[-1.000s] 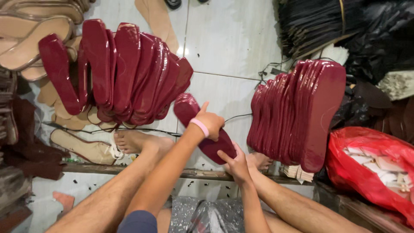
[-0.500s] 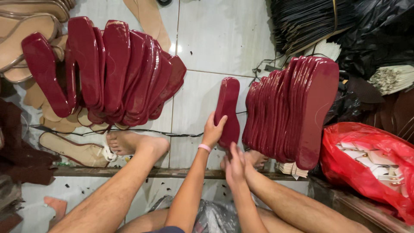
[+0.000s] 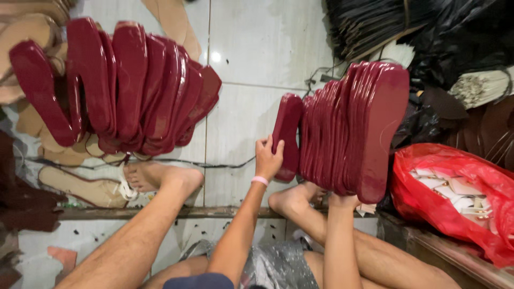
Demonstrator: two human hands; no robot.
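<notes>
My left hand [image 3: 267, 158], with a pink band at the wrist, is shut on a single dark red shoe sole [image 3: 287, 134]. It holds the sole upright against the left end of a stack of dark red soles [image 3: 353, 128] standing on edge. My right hand [image 3: 342, 202] grips the bottom of that stack, its fingers mostly hidden behind the soles. My right foot [image 3: 292, 199] rests on the tiles just below the sole.
A second row of dark red soles [image 3: 123, 85] leans at the left above my left foot [image 3: 160, 176]. Tan soles [image 3: 80, 187] lie around it. A red plastic bag [image 3: 455, 198] sits at the right, with dark material piled [image 3: 428, 37] behind it. The floor is white tile [image 3: 257, 48].
My left hand lifted the single sole off the floor, turned it upright and brought it against the right stack. My right hand moved from beside that sole to the stack's bottom.
</notes>
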